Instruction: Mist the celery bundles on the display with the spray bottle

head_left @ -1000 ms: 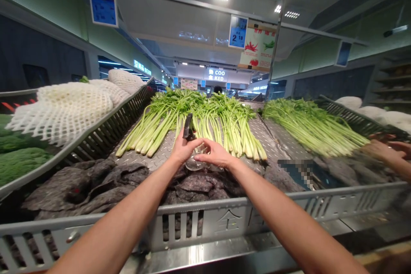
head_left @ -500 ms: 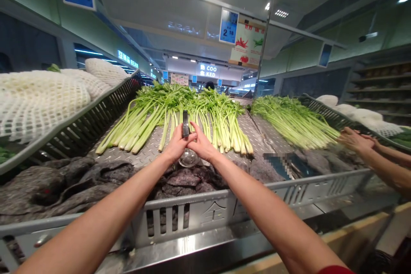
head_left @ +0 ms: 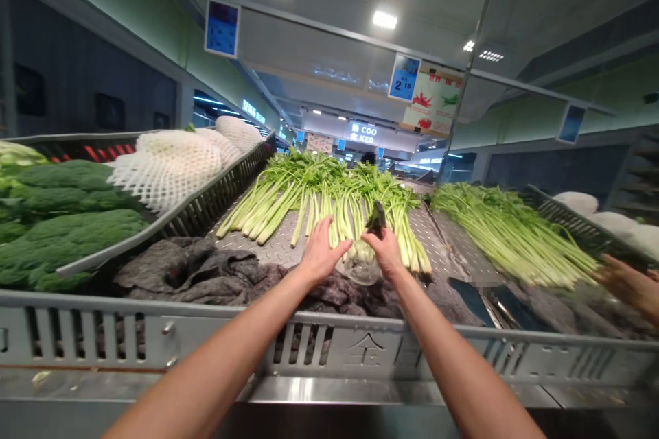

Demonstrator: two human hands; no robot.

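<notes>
My right hand [head_left: 385, 252] is shut around the neck of a clear spray bottle [head_left: 360, 264], whose dark head [head_left: 377, 217] sticks up above my fingers. The bottle's body hangs below the hand, in front of the stalk ends. My left hand [head_left: 322, 252] is open, palm down, beside the bottle and holding nothing. Just beyond both hands, a bunch of green celery [head_left: 329, 202] lies on a diamond-plate steel tray [head_left: 278, 247], with its stalks pointing towards me.
Dark wet cloth [head_left: 206, 274] lies along a steel front rail [head_left: 329, 350]. Netted produce [head_left: 167, 171] and dark green vegetables [head_left: 66, 219] fill a slanted tray at left. More celery [head_left: 504, 233] lies at right, where a co-worker's hand [head_left: 625, 285] reaches in.
The bottle has gone from beside my left hand into my right hand. My hands have drawn slightly apart, and the view has swung, bringing more of the left display into sight.
</notes>
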